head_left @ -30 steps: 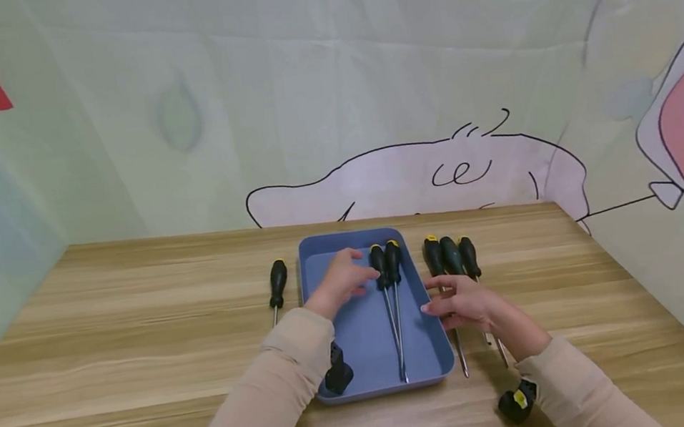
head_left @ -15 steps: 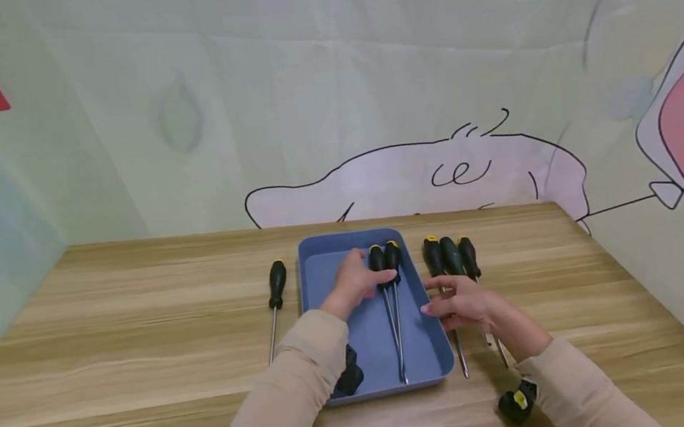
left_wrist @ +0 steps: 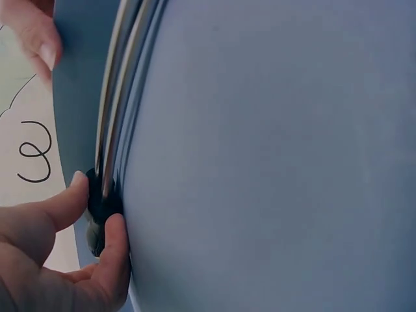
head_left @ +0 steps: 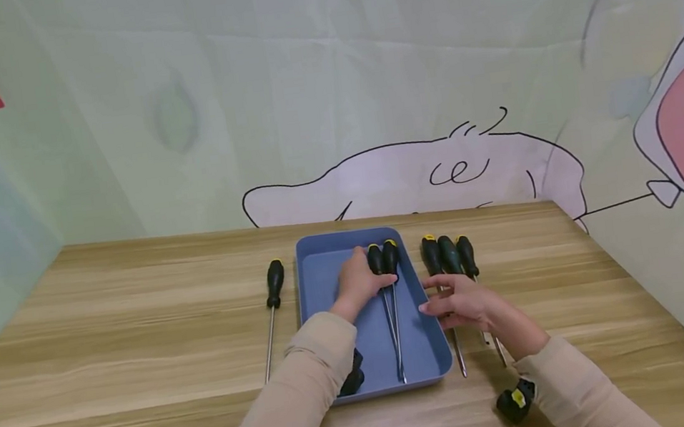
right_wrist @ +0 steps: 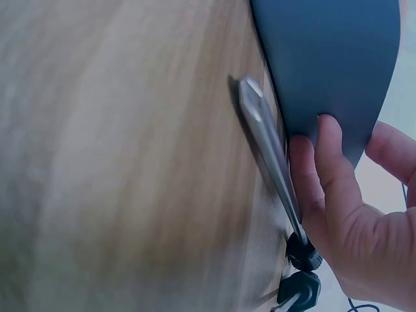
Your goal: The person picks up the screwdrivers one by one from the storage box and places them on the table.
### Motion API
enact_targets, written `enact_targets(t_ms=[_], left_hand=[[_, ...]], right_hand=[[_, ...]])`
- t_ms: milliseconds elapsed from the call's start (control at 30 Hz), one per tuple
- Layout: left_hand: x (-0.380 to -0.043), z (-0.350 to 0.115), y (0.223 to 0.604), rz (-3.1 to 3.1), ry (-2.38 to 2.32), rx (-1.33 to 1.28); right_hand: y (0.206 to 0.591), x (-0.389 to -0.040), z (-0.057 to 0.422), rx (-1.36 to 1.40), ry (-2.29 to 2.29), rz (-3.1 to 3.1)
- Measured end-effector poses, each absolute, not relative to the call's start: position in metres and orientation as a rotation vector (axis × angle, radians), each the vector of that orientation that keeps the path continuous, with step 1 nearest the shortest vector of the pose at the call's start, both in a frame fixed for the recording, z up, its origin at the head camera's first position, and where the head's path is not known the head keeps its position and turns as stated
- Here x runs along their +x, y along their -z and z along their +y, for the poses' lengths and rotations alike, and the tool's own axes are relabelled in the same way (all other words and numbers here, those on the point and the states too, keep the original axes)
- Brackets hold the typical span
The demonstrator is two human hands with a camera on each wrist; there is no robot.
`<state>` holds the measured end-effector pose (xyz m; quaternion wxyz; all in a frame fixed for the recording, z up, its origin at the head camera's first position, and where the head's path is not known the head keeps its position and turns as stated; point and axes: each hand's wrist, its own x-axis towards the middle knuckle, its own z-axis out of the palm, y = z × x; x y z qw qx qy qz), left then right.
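Observation:
Two black-handled screwdrivers [head_left: 397, 336] with yellow handle ends lie side by side along the right of a blue tray [head_left: 424, 368]. My left hand [head_left: 359, 282] is inside the tray and grips both handles between thumb and fingers; the left wrist view shows the digits on either side of the dark handles [left_wrist: 104, 195]. At the tray's right wall, my right hand [head_left: 467, 304] holds the rim, with fingers [right_wrist: 338, 162] against the outer face in the right wrist view.
Several screwdrivers [head_left: 449, 253] lie right of the tray, partly behind the right hand. Another screwdriver [head_left: 275, 283] lies to the left. The wooden table [head_left: 138, 341] meets a printed cloth backdrop [head_left: 327, 100] at the back.
My left hand has moved right across the tray and closed its fingers on the two screwdriver handles. The right hand stays at the tray's rim.

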<state>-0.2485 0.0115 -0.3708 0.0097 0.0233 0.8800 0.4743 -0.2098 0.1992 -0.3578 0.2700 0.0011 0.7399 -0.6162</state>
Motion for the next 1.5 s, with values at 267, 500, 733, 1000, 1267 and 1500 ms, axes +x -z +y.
enact_targets(t_ms=[267,500,733,1000,1267,1500], left_hand=[[-0.249,0.010,0.374,2.779,-1.467,0.090],[-0.249,0.008,0.372,2.640,-1.597,0.031],[-0.245,0.007,0.366,2.450,-1.724,-0.063],[-0.246,-0.002,0.364,2.193,-1.896,-0.131],[-0.248,-0.009,0.362,2.069,-1.935,-0.232],[-0.248,-0.011,0.360,2.042,-1.939,-0.264]], right_hand=[[0.359,-0.210,0.200,-0.001,1.666,1.986],[0.359,-0.210,0.201,-0.008,1.682,1.966],[0.358,-0.209,0.200,-0.003,1.675,1.977],[0.358,-0.209,0.200,0.004,1.672,1.985],[0.359,-0.209,0.199,0.018,1.653,2.014],[0.358,-0.209,0.200,0.000,1.668,1.999]])
